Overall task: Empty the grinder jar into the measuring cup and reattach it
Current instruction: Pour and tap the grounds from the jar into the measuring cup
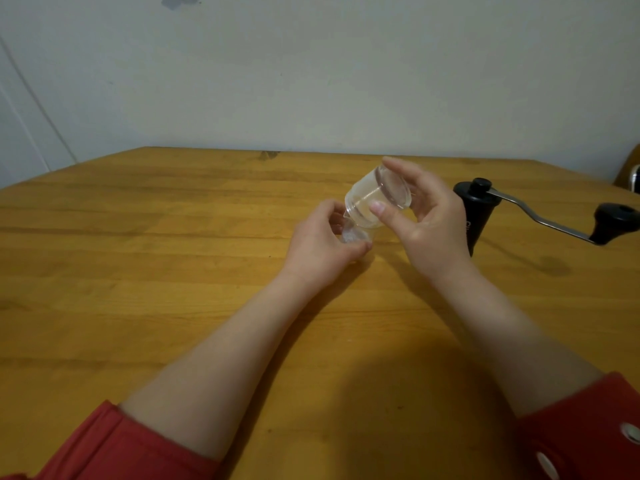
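Observation:
My right hand [429,223] holds the clear grinder jar [372,199] tipped over, its mouth pointing down and left, its base up and right. The jar's rim sits right over a small clear measuring cup [351,235], which my left hand [322,244] grips on the table. Only a bit of the cup shows between my fingers. The black grinder body [476,216] stands just right of my right hand, with its metal crank handle [540,220] and black knob sticking out to the right.
The wooden table [173,254] spreads wide to the left and toward me. A pale wall rises behind the table's far edge. Part of a dark object [633,174] shows at the right edge.

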